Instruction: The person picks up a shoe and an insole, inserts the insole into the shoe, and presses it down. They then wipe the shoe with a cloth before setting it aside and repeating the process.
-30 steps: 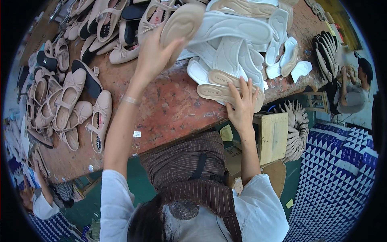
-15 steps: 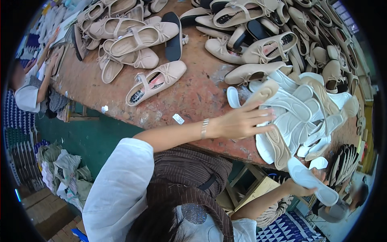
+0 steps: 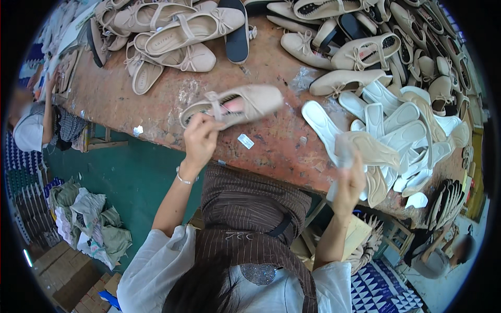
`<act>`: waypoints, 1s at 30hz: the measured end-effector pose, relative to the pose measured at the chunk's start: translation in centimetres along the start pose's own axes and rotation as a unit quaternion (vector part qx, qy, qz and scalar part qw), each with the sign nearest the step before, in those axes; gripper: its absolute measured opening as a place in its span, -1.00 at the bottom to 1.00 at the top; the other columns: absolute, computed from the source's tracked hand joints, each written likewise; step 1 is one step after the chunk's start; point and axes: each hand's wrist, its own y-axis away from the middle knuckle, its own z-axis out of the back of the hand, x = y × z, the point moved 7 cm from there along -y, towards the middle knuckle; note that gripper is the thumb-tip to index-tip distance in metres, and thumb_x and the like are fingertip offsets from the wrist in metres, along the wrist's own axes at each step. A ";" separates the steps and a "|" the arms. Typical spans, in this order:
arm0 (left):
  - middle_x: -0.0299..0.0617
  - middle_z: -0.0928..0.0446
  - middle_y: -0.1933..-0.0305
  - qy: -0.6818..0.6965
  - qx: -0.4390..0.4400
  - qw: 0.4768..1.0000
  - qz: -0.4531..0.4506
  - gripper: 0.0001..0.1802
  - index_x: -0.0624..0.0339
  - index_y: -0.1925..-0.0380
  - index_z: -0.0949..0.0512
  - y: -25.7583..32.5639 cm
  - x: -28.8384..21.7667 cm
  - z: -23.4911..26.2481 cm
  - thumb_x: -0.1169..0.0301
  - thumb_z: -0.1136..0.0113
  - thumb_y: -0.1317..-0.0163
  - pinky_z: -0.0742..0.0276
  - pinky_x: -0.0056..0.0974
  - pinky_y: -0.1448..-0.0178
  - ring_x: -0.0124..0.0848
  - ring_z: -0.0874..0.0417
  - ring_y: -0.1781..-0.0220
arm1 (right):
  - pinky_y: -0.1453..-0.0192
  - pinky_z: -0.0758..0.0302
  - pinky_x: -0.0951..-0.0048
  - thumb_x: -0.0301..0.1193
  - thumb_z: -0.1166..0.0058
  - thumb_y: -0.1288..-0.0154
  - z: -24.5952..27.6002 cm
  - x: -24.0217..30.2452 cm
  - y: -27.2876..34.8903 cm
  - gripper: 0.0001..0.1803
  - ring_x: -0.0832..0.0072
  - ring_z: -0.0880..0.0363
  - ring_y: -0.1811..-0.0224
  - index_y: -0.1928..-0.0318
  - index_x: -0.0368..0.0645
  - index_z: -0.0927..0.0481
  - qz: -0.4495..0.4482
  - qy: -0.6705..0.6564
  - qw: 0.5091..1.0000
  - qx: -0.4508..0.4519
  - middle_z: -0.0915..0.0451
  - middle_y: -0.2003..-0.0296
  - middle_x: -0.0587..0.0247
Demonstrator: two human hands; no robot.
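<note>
— What's over the red table (image 3: pixel 279 141)?
— A beige shoe (image 3: pixel 255 108) by the near edge; farther right along it, a blurred beige insole (image 3: pixel 374 149)!
— Who's gripping?
— Left hand (image 3: pixel 201 137) clamped on the shoe, right hand (image 3: pixel 349 183) pinching the insole!

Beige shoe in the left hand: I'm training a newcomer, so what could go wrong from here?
The left hand holds the beige shoe near its heel, so it might slip. The right hand, close to the loosely overlapping insoles, could nudge some off the table. The white label beside the shoe might stick to it.
</note>
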 end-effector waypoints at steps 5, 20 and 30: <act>-0.05 -0.53 -0.03 0.016 0.131 0.987 -0.094 -0.55 0.12 0.05 -0.69 4.8 -3.7 -2.1 0.70 -0.30 -0.02 -0.62 -0.18 0.01 -0.15 -0.63 0.12 | -0.18 -0.36 0.16 -0.49 -0.27 0.00 -7.8 3.2 -0.5 -0.62 0.23 -0.52 -0.02 0.08 -0.03 -0.76 0.156 0.303 0.926 0.162 -0.60 -0.06 0.21; -0.19 -0.38 0.07 0.117 -0.030 0.961 0.249 -0.37 0.31 -0.18 -0.55 5.8 4.0 0.7 0.49 -0.53 -0.06 -0.65 -0.50 0.33 -0.54 -0.56 0.22 | -0.15 -0.50 0.21 -0.53 -0.24 0.00 -18.0 0.4 -1.0 -0.79 0.26 -0.59 -0.02 0.27 -0.19 -0.73 0.157 0.146 0.950 0.225 -0.65 0.07 0.23; -0.25 -0.43 0.17 0.153 -0.052 0.944 0.288 -0.47 0.39 -0.03 -0.61 5.3 5.3 0.6 0.49 -0.55 -0.03 -0.61 -0.49 0.38 -0.57 -0.54 0.34 | -0.07 -0.58 0.24 -0.59 -0.22 0.01 -20.4 0.0 -1.8 -0.80 0.20 -0.63 0.01 0.28 -0.25 -0.73 0.132 0.116 0.956 0.236 -0.64 0.12 0.17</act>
